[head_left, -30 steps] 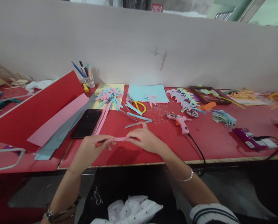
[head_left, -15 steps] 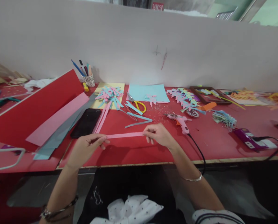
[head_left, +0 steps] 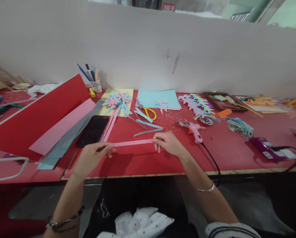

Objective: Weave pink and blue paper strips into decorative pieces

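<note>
A narrow pink paper strip (head_left: 133, 143) is stretched nearly level above the front of the red table. My left hand (head_left: 94, 157) pinches its left end between thumb and fingers. At the other end, my right hand (head_left: 167, 142) pinches the strip the same way. Behind my left hand lie a black phone (head_left: 92, 131) and more pink strips (head_left: 110, 125). Folded blue strips (head_left: 149, 131) and scissors with yellow handles (head_left: 150, 113) lie beyond the held strip. A pink glue gun (head_left: 193, 130) rests to the right of my right hand.
Pink and blue paper curls (head_left: 118, 100) sit on a yellow sheet (head_left: 129, 92). Blue sheets (head_left: 160, 96) lie at the back. To the left is a slanted red board (head_left: 46, 114) with a pink sheet (head_left: 63, 125). A cord runs from a purple power strip (head_left: 265, 149) at the right.
Both hands keep hold of the pink strip, which hardly moves. The whole view shifts very slightly.
</note>
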`<state>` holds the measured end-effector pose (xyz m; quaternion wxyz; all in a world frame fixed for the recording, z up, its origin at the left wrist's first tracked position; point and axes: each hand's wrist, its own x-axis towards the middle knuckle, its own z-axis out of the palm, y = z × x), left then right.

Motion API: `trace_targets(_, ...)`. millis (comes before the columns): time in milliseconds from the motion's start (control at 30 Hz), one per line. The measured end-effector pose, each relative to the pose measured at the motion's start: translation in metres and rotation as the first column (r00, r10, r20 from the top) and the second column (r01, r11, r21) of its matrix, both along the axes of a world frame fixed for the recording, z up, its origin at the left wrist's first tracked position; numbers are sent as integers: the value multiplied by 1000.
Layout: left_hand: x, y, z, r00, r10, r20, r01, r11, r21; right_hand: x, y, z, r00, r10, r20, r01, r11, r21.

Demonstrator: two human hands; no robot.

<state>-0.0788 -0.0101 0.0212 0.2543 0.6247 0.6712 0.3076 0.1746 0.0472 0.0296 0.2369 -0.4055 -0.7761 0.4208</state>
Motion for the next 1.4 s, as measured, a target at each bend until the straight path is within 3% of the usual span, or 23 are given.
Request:
trace_targets(100, -11, 3, -16, 969, -26, -244, 48, 995, 85, 5, 5, -4, 980, -172, 99, 167, 984, 61)
trace_targets(233, -20, 2, -29, 762, 50, -646, 77, 983, 166, 13, 11, -12, 824, -381, 420, 294, 920, 258)
trace_targets(333, -18, -1, -31, 642, 103, -760, 33, 986, 162, 14, 11, -18, 649, -496, 577, 308, 864, 398)
trace_targets(433, -12, -4, -34, 615, 160, -772, 5, 979, 206, 11, 10, -19, 590, -528, 611, 303, 846, 438)
trace_targets(600, -6, -6, -40, 664, 212, -717, -37, 967, 251, -2, 2, -9, 640, -509, 576, 292, 854, 431)
trace_targets(700, -2, -6, -39, 721, 203, -662, -59, 971, 233, -14, -5, -5, 727, -462, 508, 278, 874, 397)
trace_targets(833, 5, -7, -35, 796, 140, -589, -27, 980, 196, -40, -10, -8, 918, -181, 354, 82, 957, 278)
trace_targets(900, 9, -7, -35, 842, 61, -536, 33, 986, 163, -57, -6, -13, 957, -24, 290, -60, 959, 278)
trace_targets(1033, 11, -7, -34, 915, -129, -383, 180, 978, 101, -88, 12, -26, 902, 109, 418, -244, 927, 286)
trace_targets(1133, 8, -6, -32, 948, -212, -238, 251, 957, 148, -100, 24, -35, 814, 149, 562, -336, 909, 246)
trace_targets(1233, 5, -5, -26, 965, -188, -182, 225, 951, 212, -102, 27, -39, 788, 155, 595, -373, 890, 261)
trace_targets(1400, 4, -5, -20, 981, -118, -156, 157, 951, 267, -103, 22, -31, 821, 96, 562, -339, 875, 346)
